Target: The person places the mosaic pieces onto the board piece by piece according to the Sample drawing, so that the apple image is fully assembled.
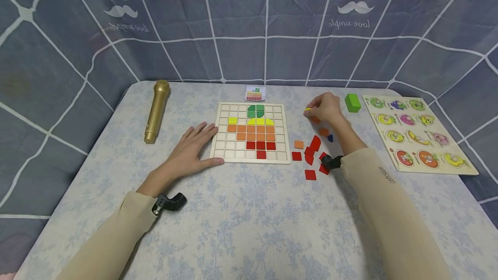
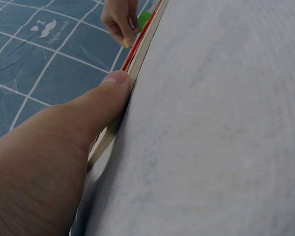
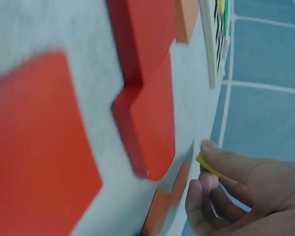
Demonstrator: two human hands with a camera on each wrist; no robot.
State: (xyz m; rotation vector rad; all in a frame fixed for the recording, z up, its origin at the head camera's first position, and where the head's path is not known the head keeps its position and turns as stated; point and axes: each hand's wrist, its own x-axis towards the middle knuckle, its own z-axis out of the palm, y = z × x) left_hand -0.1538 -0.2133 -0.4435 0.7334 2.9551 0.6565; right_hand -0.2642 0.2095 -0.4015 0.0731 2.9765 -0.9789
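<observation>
A white grid board (image 1: pixel 233 155) lies at the table's middle, partly filled with green, yellow, orange and red tiles. My left hand (image 1: pixel 190 148) is spread flat at its left side, fingertips and thumb at the edge; the left wrist view shows the thumb (image 2: pixel 105 93) against the board's side. Right of the board, my right hand (image 1: pixel 327 108) pinches a small yellow tile (image 3: pixel 206 165) between thumb and fingers, just over the table. Loose red tiles (image 1: pixel 310 175), orange tiles (image 1: pixel 298 144) and a dark blue tile (image 1: pixel 330 138) lie between that hand and the board.
Behind the board is a small picture card (image 1: pixel 255 93) with a coloured pattern. A gold microphone (image 1: pixel 157 111) lies at the left. A green block (image 1: pixel 352 103) and a fruit puzzle board (image 1: pixel 418 135) are at the right. A blue checked cloth (image 1: pixel 241 25) hangs behind the table.
</observation>
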